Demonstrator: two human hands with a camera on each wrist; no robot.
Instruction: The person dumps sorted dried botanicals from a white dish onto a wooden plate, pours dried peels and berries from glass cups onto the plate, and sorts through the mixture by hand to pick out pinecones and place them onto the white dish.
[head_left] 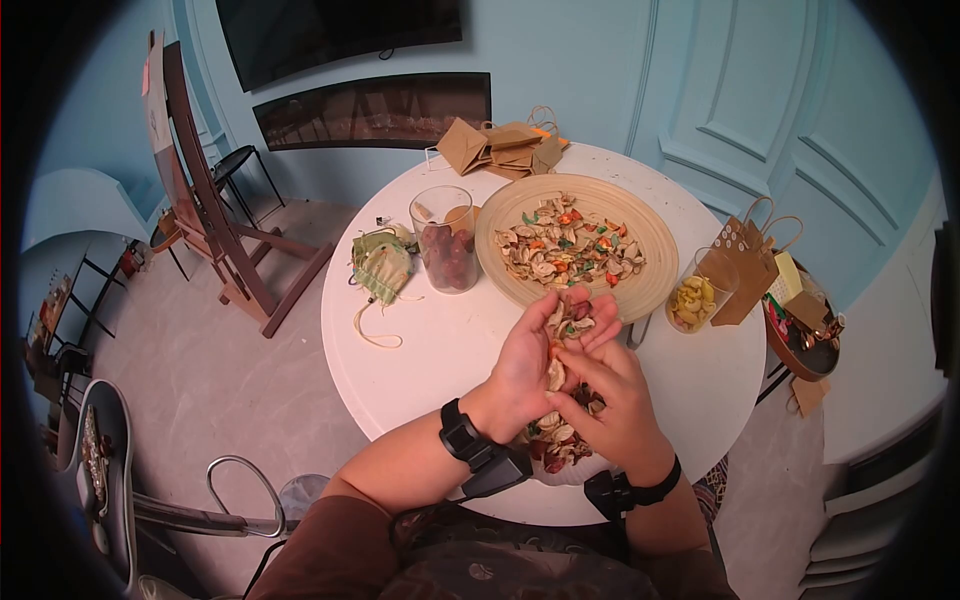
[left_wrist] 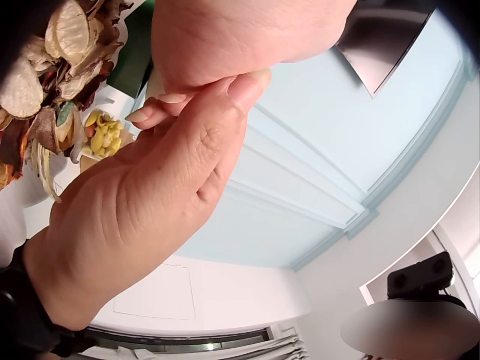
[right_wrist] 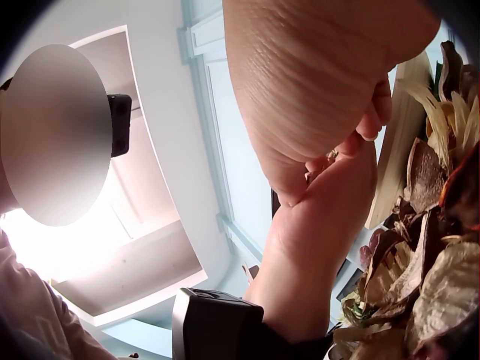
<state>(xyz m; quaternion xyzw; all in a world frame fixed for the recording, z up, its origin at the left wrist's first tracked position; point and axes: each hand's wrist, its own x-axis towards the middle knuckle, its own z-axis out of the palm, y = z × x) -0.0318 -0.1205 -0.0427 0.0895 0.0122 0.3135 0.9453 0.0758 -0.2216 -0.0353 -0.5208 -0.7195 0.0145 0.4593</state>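
My left hand (head_left: 522,358) is turned palm up and cups a small heap of dried petals (head_left: 572,327), its fingers bent up around them. Over that palm my right hand (head_left: 622,405) reaches in, fingertips touching the heap, with a gap between its thumb and index finger. A pale dried slice (head_left: 556,375) lies at those fingertips. Directly below both hands is a pile of potpourri (head_left: 558,447), in brown, cream and red pieces; its container is mostly hidden. In the left wrist view, the left thumb (left_wrist: 214,127) meets the other hand, and the palm's contents are hidden.
On the white round table (head_left: 400,370) stand a wide wooden plate (head_left: 490,255) of potpourri, a clear cup (head_left: 446,250) of dark red pieces, a glass (head_left: 692,303) of yellow pieces and a green drawstring pouch (head_left: 382,268). Paper bags (head_left: 505,150) lie at the back; another bag (head_left: 745,270) stands right.
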